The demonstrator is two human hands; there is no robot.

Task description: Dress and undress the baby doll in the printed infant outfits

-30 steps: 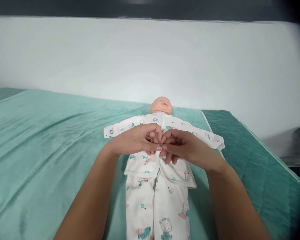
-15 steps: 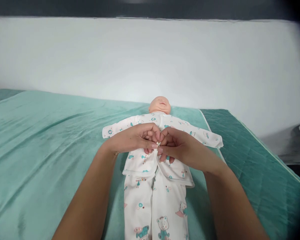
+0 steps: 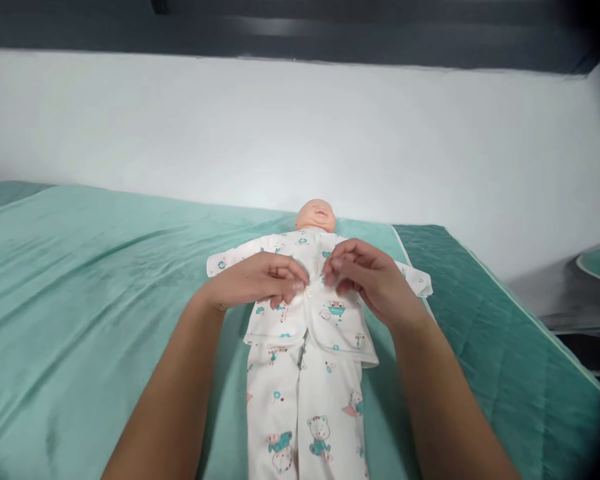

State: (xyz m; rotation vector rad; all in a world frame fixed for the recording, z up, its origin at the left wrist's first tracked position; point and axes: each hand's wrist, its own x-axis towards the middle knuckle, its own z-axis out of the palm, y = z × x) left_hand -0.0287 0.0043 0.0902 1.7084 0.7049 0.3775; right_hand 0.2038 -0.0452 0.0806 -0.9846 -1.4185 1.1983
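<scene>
A doll lies on its back in a white printed baby shirt and matching trousers. A small pale button shows at the shirt's front opening. My left hand is over the shirt front, its fingertips just left of the button. Its fingers are loosely bent, with no cloth seen in them. My right hand hovers above the other side of the front, apart from the button, fingers curled loosely and holding nothing visible. The doll's hands are hidden by the sleeves.
A light green cover spreads under the doll, with a darker quilted green layer along the right. A white wall stands behind, below a dark band.
Both hands were pinching together at the shirt's front opening. They have drawn apart, the right hand moving up and right, and the button is now uncovered. The view has tilted up slightly.
</scene>
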